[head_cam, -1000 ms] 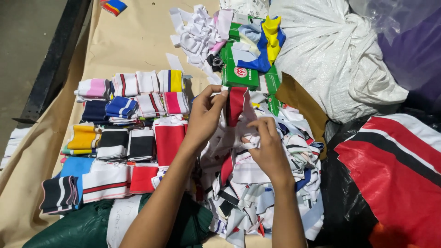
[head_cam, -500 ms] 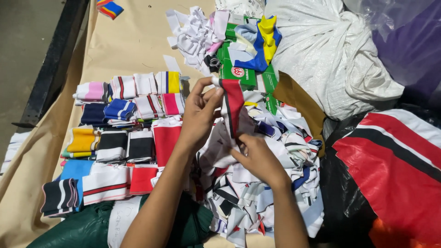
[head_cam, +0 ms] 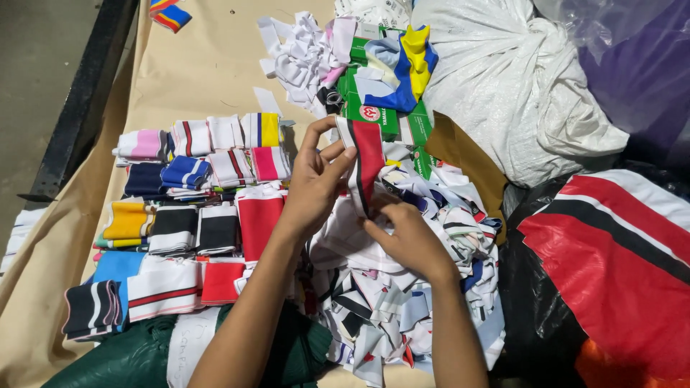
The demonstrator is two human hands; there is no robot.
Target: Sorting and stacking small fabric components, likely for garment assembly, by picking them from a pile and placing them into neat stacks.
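My left hand pinches the upper end of a red knit strip with black and white edging, held upright over a loose heap of mixed striped fabric pieces. My right hand grips the lower end of the same strip, just above the heap. Left of my hands lie sorted folded stacks of knit strips in rows: pink, white, yellow, navy, blue, red, black and white.
Tan paper covers the table. A pile of white scraps and green cardboard boxes sit at the back. A large white sack lies at back right. A red, black and white bag stands at right. A black rail runs along the left.
Both hands have lifted and stretched the red strip more upright. My right hand slid down to its lower end while the left stayed at the top.
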